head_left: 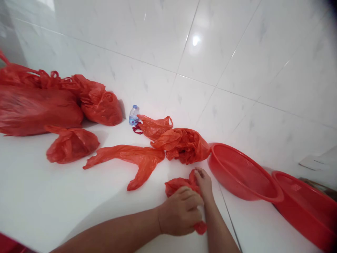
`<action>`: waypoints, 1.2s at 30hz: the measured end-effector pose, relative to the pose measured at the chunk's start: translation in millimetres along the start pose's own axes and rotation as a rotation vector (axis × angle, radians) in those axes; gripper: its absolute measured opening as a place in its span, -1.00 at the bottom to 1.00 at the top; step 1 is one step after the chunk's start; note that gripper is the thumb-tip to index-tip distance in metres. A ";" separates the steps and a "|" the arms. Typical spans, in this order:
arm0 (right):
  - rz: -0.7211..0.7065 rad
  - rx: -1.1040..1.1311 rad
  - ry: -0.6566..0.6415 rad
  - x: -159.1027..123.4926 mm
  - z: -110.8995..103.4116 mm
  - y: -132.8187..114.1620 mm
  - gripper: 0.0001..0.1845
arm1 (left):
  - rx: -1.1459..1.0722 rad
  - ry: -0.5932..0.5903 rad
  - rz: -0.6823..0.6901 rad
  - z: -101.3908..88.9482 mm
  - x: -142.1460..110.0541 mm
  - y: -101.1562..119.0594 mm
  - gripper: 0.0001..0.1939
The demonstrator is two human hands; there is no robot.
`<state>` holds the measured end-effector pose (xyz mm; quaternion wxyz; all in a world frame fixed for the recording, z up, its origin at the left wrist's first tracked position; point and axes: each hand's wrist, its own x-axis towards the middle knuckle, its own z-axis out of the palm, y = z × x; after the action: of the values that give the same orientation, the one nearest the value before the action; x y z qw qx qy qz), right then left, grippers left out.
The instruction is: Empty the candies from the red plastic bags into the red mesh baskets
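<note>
Red plastic bag (176,185): likely soft, light; best gripped bunched.
Left hand (181,212): curled round it.
Right hand (204,182): pinches it, beyond left.

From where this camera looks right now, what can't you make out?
All in the head view:
Inside of the crumpled red plastic bag: hidden by its plastic and the left hand.
Large, bulging red plastic bag: cut off by the left edge.
Rightmost red plastic basin: cut off by the right edge.
Label print on the small, clear, blue-capped plastic bottle: too small.
</note>
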<state>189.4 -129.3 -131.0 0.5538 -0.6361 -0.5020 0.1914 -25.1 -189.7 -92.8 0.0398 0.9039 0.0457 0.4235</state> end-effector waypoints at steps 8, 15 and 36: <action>0.134 -0.109 -0.008 2.4 -8.5 2.2 -0.45 | 0.059 -0.273 -0.466 4.7 -3.9 -30.4 -0.36; 0.230 -0.118 -0.027 7.0 -12.0 14.4 -0.47 | -0.098 0.209 -0.640 -90.1 -0.7 -27.9 -0.48; 0.055 -0.306 -0.013 -1.0 5.9 1.5 -0.65 | 0.741 0.018 -0.844 -238.4 -124.0 -84.4 -0.42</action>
<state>184.9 -127.0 -134.5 0.4417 -0.7254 -0.5112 0.1318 -291.6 -112.4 -44.5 -0.1148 0.7570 0.5495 0.3342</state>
